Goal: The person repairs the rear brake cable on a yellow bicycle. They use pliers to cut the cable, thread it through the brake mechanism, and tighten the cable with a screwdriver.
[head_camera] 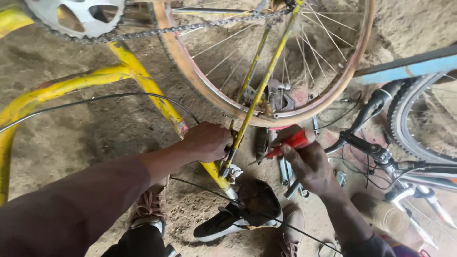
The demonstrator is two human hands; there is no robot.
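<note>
While I look down past my knees at the upturned bicycle, this is how things stand.

Right grip: my right hand [312,164] is clamped around the red handle of a screwdriver [290,143], fingers wrapped tight, the tip pointing toward nine o'clock at the brake.

Left grip: my left hand [207,141] is closed on the thin yellow stay [264,83] where it comes down from one o'clock; whether the fingers also pinch the cable there I cannot tell.

How the tool handles: light, stiff, the plastic handle smooth; I judge it best held far back for turning force, as I have it now.

How the stay handles: rigid painted steel, slim enough to encircle, likely slippery with grime.

Brake: the caliper [276,97] sits at twelve o'clock from the tool, tight against the rusty rim [190,71].

Cable: a black cable [95,99] arcs out to nine o'clock; soft and springy, I judge.

Frame: the yellow tube [143,78] runs to ten o'clock, with chain [157,31] and chainring [76,16] beyond.

Ground: a saddle [243,209] lies at six o'clock, spanners [285,173] beside my right hand.

Far side: another bicycle's handlebar [376,107] lies at three o'clock.
</note>
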